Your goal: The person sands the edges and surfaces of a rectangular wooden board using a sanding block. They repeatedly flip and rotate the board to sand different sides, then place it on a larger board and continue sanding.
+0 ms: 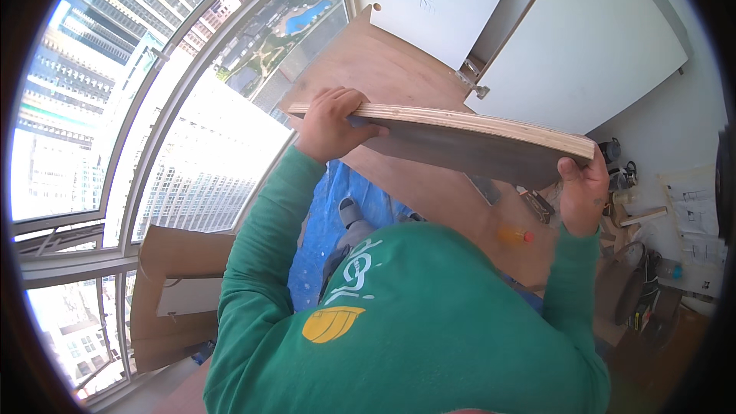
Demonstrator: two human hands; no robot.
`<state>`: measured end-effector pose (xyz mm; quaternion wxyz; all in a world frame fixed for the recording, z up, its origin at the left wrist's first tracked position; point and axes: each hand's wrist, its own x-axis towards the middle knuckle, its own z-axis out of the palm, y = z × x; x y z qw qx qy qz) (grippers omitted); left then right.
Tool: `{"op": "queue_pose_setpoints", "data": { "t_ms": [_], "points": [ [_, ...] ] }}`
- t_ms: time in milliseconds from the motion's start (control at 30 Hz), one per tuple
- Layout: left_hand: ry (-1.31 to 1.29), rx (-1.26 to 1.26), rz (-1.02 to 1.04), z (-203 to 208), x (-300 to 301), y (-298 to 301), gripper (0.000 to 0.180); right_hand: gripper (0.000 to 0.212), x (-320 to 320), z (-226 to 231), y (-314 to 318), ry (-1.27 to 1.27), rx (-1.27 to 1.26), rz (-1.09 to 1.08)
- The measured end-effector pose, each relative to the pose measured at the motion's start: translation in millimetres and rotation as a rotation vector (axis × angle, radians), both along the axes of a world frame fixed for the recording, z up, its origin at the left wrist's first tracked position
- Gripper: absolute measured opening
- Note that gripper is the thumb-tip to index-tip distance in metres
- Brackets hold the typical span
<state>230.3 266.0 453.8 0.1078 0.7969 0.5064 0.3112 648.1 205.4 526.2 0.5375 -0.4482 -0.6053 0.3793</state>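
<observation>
Both my hands hold up a plywood board point(468, 146) in front of my chest, its layered pale edge on top and its dark brown face toward me. My left hand point(331, 124) wraps over the top edge near the board's left end, thumb on the dark face. At the right end my right hand point(583, 192) grips the corner, with the thumb on the near side and the other fingers mostly hidden behind. Beyond the board a white cabinet door point(590, 46) with metal hinges point(474, 86) hangs swung out.
A white panel with handwriting point(441, 4) leans at the back. Tall windows point(192, 130) line the left. Blue sheeting point(303, 261) lies under my feet, beside brown floor covering. An orange bottle point(515, 235) stands to the right, near tools and cables point(648, 284). Cardboard point(165, 249) leans at lower left.
</observation>
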Motion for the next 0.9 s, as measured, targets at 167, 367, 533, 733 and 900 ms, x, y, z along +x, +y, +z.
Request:
{"op": "queue_pose_setpoints", "data": {
  "t_ms": [167,367,533,733,900],
  "points": [
    [0.149,0.054,-0.167,20.3,6.4,34.2,0.043,0.04,23.2,-62.7,-38.2,0.094,-0.166,-0.057],
    [0.309,0.022,-0.216,6.2,11.5,47.4,0.039,0.036,7.1,-145.2,-51.5,0.217,-0.32,-0.035],
    [0.315,-0.035,-0.19,-3.6,7.2,54.4,0.036,0.034,-2.1,-157.0,-45.8,0.287,-0.337,0.04],
    [0.35,-0.061,-0.206,1.6,9.8,55.1,0.035,0.036,71.8,-170.5,-14.4,0.069,-0.395,0.015],
    [0.264,-0.164,0.007,-0.6,4.9,75.0,0.059,0.054,86.6,-281.4,20.8,-0.136,-0.822,-0.127]
  ]
}}
